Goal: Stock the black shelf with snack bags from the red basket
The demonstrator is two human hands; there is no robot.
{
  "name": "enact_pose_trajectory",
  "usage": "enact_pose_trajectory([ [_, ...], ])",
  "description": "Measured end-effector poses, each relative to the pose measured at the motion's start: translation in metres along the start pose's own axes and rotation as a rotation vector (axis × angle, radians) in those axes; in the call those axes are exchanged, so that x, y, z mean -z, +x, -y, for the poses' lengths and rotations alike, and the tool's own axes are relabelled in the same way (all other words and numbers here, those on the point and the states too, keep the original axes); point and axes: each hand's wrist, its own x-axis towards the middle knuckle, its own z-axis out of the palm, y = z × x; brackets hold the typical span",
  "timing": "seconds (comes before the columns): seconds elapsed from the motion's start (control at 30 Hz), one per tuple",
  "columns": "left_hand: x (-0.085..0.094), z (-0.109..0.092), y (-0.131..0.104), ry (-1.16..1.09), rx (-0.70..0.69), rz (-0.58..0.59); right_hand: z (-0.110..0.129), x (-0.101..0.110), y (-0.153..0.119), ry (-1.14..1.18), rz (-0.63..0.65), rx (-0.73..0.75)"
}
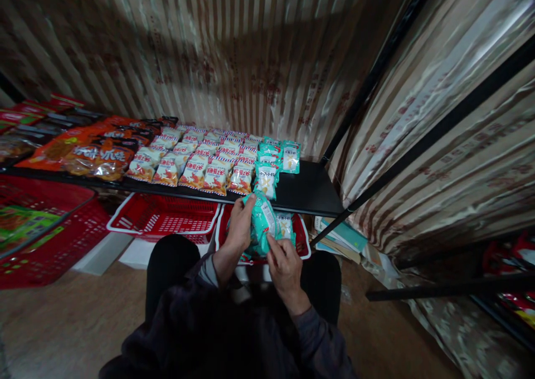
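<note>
**Striped brown-and-cream sheeting behind a flat black shelf of snack packets**

Far left on the shelf lie dark packs with red tops; below them stands a deep red plastic basket with a bright green packet inside. Next come orange-and-clear snack bags, then rows of white bags with red lettering and striped edges. Under these sits a shallow red perforated basket with a white rim.

Near the middle, the person's left hand grips a shiny turquoise packet, thumb on top. This packet is just in front of the shelf edge, above a second white-rimmed red basket that contains more turquoise packets. Just right of it, the right hand has its fingers closed in at the packet's lower end; whether they pinch it, I cannot tell. Beyond the hands, small turquoise-and-white packets fill one column on the shelf, with another beside its back part.

Further right, books lie below a slanting black metal bar; red packaging shows at the far edge.
</note>
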Motion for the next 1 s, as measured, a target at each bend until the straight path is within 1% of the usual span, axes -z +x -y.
enact_pose_trajectory([
  [0.1, 0.003, 0.004, 0.003, -0.026, -0.001, -0.039, 0.0, 0.0, -0.001, 0.007, 0.021, -0.008],
  [0.17, 0.004, 0.005, 0.003, -0.038, -0.033, -0.076, 0.0, 0.0, -0.001, 0.027, 0.036, -0.019],
  [0.27, 0.007, 0.004, 0.004, 0.026, -0.098, -0.122, 0.002, 0.001, 0.001, 0.089, 0.052, -0.03],
  [0.33, 0.01, 0.003, 0.005, 0.047, -0.118, -0.135, 0.004, 0.002, 0.001, 0.146, 0.029, -0.053],
  [0.4, 0.012, 0.003, 0.007, 0.024, -0.124, -0.14, 0.004, 0.004, 0.002, 0.205, -0.031, -0.112],
  [0.47, 0.015, 0.003, 0.009, 0.002, -0.131, -0.143, 0.003, 0.006, 0.005, 0.264, -0.1, -0.224],
  [0.57, 0.017, 0.005, 0.012, -0.028, -0.132, -0.138, -0.002, 0.007, 0.009, 0.382, -0.147, -0.5],
  [0.67, 0.017, 0.009, 0.016, -0.127, -0.105, -0.124, -0.008, 0.005, 0.013, 0.58, -0.114, -0.785],
  [0.73, 0.016, 0.012, 0.018, -0.17, -0.082, -0.109, -0.009, 0.002, 0.013, 0.734, -0.063, -0.913],
  [0.8, 0.016, 0.015, 0.02, -0.175, -0.065, -0.095, -0.008, -0.001, 0.013, 0.872, -0.004, -1.004],
  [0.87, 0.016, 0.016, 0.02, -0.181, -0.053, -0.082, -0.005, -0.002, 0.014, 0.978, 0.024, -1.07],
  [1.0, 0.013, 0.012, 0.018, -0.211, -0.017, -0.045, -0.003, -0.003, 0.017, 1.086, -0.052, -1.124],
])
